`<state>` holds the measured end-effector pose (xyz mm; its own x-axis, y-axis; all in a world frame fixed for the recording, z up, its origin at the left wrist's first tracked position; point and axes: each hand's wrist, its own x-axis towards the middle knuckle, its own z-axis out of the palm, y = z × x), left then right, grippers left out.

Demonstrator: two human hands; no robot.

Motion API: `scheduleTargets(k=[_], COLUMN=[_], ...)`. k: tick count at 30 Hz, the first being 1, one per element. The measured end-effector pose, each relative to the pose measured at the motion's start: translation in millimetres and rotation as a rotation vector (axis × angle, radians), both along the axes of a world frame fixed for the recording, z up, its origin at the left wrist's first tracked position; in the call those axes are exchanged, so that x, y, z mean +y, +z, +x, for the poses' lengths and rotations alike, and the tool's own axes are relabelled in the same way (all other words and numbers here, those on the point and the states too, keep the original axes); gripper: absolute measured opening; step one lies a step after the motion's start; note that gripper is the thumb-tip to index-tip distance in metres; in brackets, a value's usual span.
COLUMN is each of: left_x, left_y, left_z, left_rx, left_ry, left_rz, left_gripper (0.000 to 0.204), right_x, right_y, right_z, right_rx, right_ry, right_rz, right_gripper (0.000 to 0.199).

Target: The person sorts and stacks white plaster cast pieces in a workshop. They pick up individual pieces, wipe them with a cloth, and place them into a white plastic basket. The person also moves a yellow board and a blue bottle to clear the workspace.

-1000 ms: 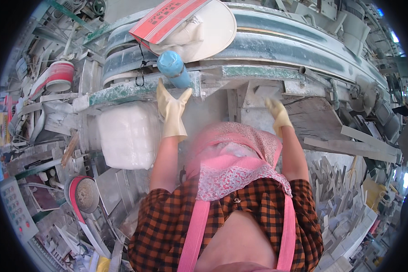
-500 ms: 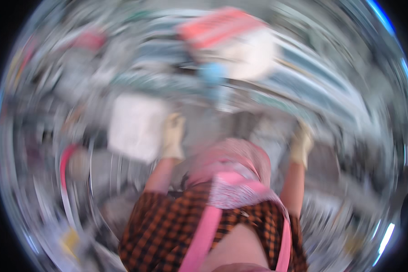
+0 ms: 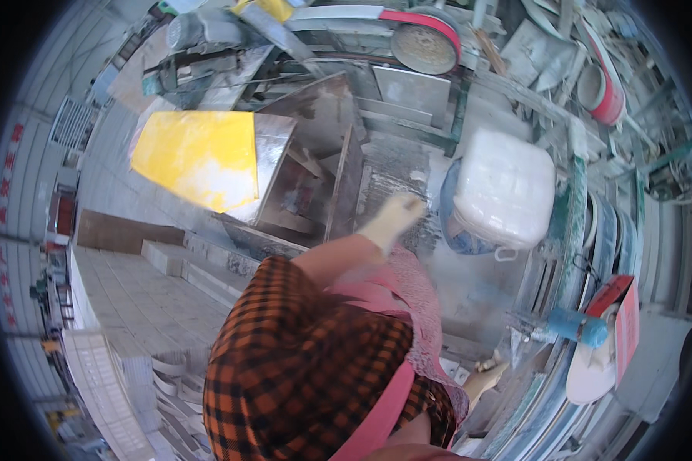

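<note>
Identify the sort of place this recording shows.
Probably a dusty industrial workshop, perhaps handling tile or stone: rows of pale rectangular blocks, a round beige wheel with a red band along its edge, and dusty green metal framing.

The pink apron (image 3: 423, 296) mostly hides the forearm of the right hand (image 3: 484, 376).

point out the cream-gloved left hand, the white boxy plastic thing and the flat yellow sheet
Cream-gloved left hand (image 3: 396, 219), head view: middle of the hand
White boxy plastic thing (image 3: 507, 186), head view: its upper face
Flat yellow sheet (image 3: 200, 157), head view: middle of its surface
</note>
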<state>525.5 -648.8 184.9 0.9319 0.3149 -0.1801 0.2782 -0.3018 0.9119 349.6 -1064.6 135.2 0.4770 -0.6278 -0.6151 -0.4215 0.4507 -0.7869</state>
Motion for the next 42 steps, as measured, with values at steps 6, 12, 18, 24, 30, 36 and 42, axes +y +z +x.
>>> scheduleTargets(k=[6, 12, 18, 24, 30, 36, 42], left_x=[132.4, 185.1, 277.8, 380.5, 471.1, 567.4, 632.5], left_y=[67.0, 85.3, 66.4, 65.1, 35.0, -32.6, -84.2], left_z=[-65.0, -16.2, 87.9, 158.6, 223.5, 326.2, 425.7], left_rx=[0.048, -0.295, -0.528, -0.614, -0.582, -0.610, -0.221], left_ry=[0.522, 0.665, 0.677, 0.683, 0.832, 0.837, 0.642], left_rz=[-0.258, -0.409, -0.658, -0.859, -1.067, -1.086, 0.318], left_gripper=[0.024, 0.028, 0.036, 0.045, 0.048, 0.043, 0.037], right_x=[86.0, 215.6, 386.9, 550.2, 736.1, 894.4, 984.2], right_y=[-7.3, 2.3, 40.7, 53.5, -2.7, -52.0, -104.9], right_z=[142.5, 304.3, 427.5, 530.8, 624.4, 669.7, 699.3], right_rx=[-0.231, -0.392, -0.425, -0.478, -0.553, -0.518, -0.450], right_ry=[0.479, 0.891, 1.165, 1.447, 1.463, 1.385, 1.354], right_rz=[0.098, 0.183, 0.152, 0.269, 0.504, 0.428, 0.703], right_gripper=[0.047, 0.049, 0.047, 0.044, 0.041, 0.041, 0.042])
